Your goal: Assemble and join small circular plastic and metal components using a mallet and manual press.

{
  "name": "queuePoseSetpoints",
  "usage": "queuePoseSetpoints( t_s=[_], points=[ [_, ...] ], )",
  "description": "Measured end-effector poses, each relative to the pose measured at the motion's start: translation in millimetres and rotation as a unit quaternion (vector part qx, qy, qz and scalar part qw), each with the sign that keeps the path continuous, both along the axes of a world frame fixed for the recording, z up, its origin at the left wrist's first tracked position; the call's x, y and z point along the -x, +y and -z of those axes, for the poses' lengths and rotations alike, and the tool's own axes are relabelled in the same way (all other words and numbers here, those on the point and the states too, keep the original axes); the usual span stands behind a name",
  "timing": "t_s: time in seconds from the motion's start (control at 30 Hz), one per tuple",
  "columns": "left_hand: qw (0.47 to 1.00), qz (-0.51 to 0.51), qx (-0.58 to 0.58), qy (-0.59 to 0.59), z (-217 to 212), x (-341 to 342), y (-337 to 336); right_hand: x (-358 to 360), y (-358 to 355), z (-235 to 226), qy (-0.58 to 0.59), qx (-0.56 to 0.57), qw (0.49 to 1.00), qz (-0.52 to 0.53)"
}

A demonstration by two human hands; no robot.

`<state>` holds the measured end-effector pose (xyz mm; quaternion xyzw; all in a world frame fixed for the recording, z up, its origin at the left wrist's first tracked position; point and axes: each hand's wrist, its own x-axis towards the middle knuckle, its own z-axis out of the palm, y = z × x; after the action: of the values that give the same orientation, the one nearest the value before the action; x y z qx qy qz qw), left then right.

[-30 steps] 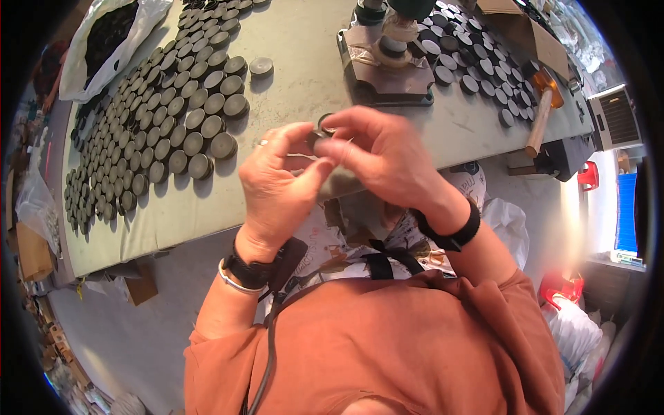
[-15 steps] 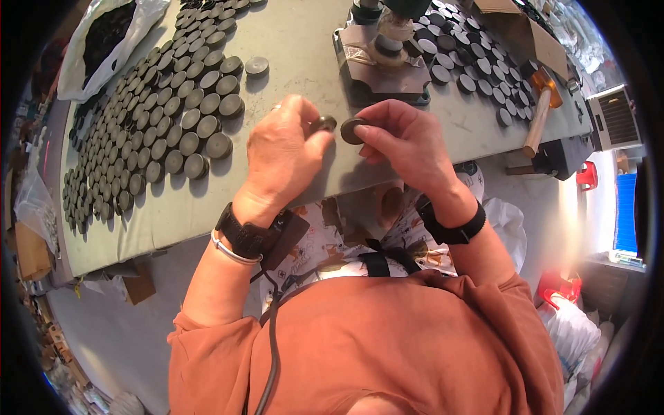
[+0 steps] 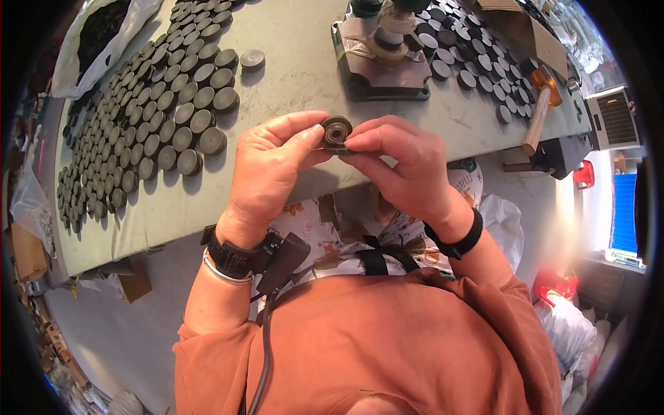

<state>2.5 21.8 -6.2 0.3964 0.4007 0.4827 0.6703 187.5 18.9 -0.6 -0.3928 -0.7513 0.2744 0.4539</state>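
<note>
Pale worktop (image 3: 297, 76) bears grey caps (image 3: 183, 114) crowded at the left. Over its near side, the left hand (image 3: 266, 162) and right hand (image 3: 413, 158) pinch a small dark disc (image 3: 336, 133), tilted to show concentric rings around a paler, metallic-looking middle. Their grip hides its sides; whether the rim (image 3: 336, 149) just below is a second piece is hard to tell.

Two dark round discs (image 3: 337, 131), close together between fingers (image 3: 306, 142), one's ringed face visible
</note>
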Motion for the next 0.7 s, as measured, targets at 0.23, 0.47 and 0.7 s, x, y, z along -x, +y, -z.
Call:
queuePoseSetpoints(
  t_s=[0.23, 0.47, 0.7],
  points=[
    [1.000, 0.004, -0.008, 0.012, -1.8, 4.0, -5.4, 1.3, -3.9, 0.3, -0.036, -0.109, 0.993, -0.003],
    [0.999, 0.028, -0.029, 0.016, 0.6, 5.1, -7.5, 1.9, -4.1, 2.1, -0.024, -0.097, 0.995, 0.025],
    [0.997, 0.043, -0.061, 0.022, 5.8, 9.0, -8.5, 3.1, -4.0, 0.5, -0.041, -0.091, 0.994, 0.031]
  ],
)
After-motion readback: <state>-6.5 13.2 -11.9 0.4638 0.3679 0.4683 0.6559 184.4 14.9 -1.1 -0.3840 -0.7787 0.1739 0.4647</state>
